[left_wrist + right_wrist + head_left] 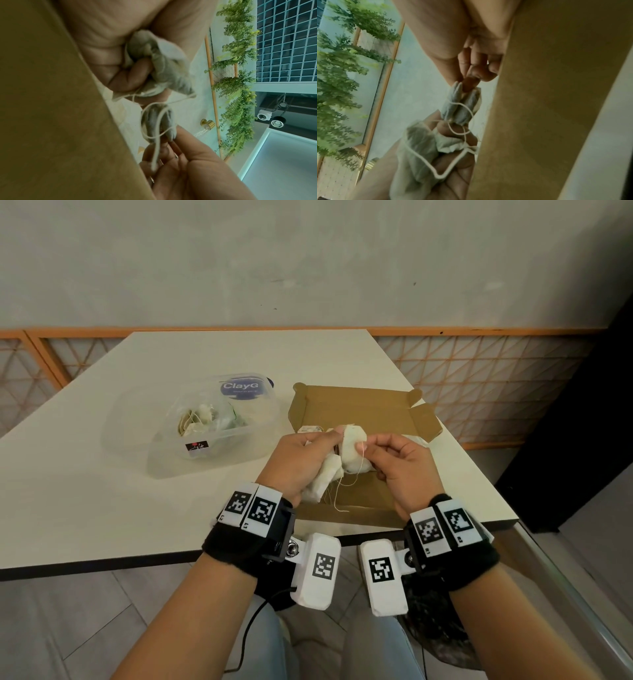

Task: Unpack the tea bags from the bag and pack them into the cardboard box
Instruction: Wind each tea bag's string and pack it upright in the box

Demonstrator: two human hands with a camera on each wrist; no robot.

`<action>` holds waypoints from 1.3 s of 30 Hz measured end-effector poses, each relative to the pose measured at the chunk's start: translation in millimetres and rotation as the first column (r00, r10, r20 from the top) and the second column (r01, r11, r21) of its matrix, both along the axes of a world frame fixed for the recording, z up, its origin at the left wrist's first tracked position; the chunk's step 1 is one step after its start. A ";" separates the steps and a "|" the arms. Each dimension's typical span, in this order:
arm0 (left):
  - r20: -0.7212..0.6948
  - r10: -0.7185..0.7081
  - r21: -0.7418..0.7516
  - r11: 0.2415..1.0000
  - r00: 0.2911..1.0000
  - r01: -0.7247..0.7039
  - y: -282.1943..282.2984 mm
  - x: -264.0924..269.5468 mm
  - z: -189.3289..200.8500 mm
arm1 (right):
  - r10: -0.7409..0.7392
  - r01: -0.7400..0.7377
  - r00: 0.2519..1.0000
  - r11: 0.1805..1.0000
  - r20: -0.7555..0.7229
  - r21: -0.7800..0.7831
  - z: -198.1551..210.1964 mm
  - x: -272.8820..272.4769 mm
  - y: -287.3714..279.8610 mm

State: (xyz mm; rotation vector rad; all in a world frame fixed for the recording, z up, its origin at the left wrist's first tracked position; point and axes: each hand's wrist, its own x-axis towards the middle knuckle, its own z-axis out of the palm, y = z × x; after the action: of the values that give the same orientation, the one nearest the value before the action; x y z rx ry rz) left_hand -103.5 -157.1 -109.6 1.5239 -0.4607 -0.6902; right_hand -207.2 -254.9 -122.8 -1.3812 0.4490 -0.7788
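Note:
Over the open cardboard box [359,409] my left hand [301,453] grips a bunch of white tea bags [325,477] with tangled strings hanging down. My right hand [387,453] pinches one tea bag [354,446] at its top edge, next to the bunch. In the left wrist view the bunch [159,65] sits in my curled fingers and the single bag [157,124] hangs off the right fingertips [173,147]. The right wrist view shows the pinched bag [460,105] above the bunch [419,148]. A clear plastic bag [205,422] with more tea bags lies to the left.
The clear bag sits in a plastic tub [191,440] with a blue ClayG label [241,387]. The box lies by the white table's [85,491] right and near edges. An orange lattice rail [479,378] runs behind the table.

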 end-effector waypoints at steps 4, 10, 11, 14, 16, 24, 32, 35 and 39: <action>0.055 -0.074 -0.025 0.997 0.996 0.076 2.3 -3.0 2.3 | -0.024 0.022 0.999 0.999 -0.044 -0.041 -3.1 -0.5 -0.4; 0.245 -0.081 -0.005 0.996 0.966 0.085 12.4 8.5 15.9 | -0.018 -0.053 0.955 0.972 -0.296 -0.230 21.5 -2.6 -5.3; 0.287 -0.116 0.013 0.993 0.951 0.117 15.5 10.6 21.7 | 0.014 -0.104 0.948 0.958 -0.319 -0.267 32.8 -2.7 -4.9; 0.394 -0.238 0.084 0.971 0.887 0.223 21.6 14.3 34.9 | 0.057 -0.284 0.887 0.849 -0.458 -0.446 66.9 0.9 -3.0; 0.412 -0.287 0.092 0.957 0.865 0.274 23.2 16.3 38.8 | 0.025 -0.403 0.821 0.732 -0.570 -0.549 83.2 6.6 -2.6; 0.282 -0.264 0.130 0.963 0.922 0.236 30.4 27.4 25.7 | -0.115 -0.438 0.763 0.632 -0.637 -0.639 99.5 27.5 -13.6; 0.141 -0.089 0.011 0.996 0.986 0.089 48.5 25.2 2.3 | -0.099 -0.570 0.632 0.613 -0.769 -0.548 92.5 36.2 -26.0; -0.093 -0.067 -0.222 0.974 0.993 0.045 53.3 24.3 7.2 | -0.058 -0.659 0.544 0.588 -0.837 -0.469 90.4 39.0 -27.4; -0.276 -0.147 -0.386 0.922 0.950 0.031 51.4 25.3 12.3 | -0.125 -0.732 0.432 0.530 -0.893 -0.428 79.0 49.7 -26.7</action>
State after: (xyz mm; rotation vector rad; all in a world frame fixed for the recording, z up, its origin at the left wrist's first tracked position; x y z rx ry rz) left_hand -78.2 -105.7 -97.3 1.0176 -0.4062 -0.8372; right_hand -157.5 -281.6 -43.9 -2.6712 0.5522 0.2946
